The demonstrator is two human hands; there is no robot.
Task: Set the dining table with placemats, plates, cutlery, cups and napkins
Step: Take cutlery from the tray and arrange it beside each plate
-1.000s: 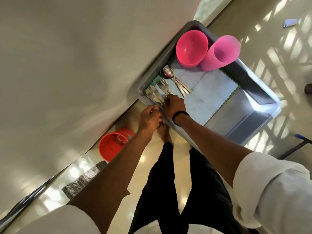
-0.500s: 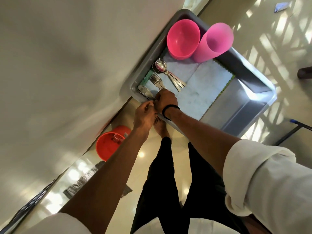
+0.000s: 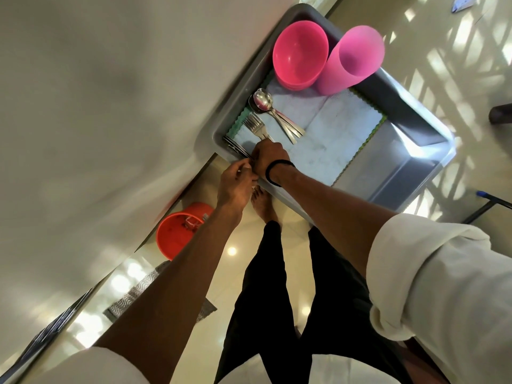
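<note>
Steel knives (image 3: 235, 148) — handles hidden under right hand (image 3: 270, 159)

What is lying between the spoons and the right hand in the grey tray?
In the head view, the forks lie between the spoons and the right hand, on the white mat inside the tray.

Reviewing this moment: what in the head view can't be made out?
- What the right hand grips at the gray tray: its fingers hide it.
- Whether the left hand holds anything: its curled fingers hide the inside.
- The forks' handles: covered by the right hand.
- The dark striped items along the tray's near wall: too blurred to name.
- Orange bucket contents: small and blurred.
</note>
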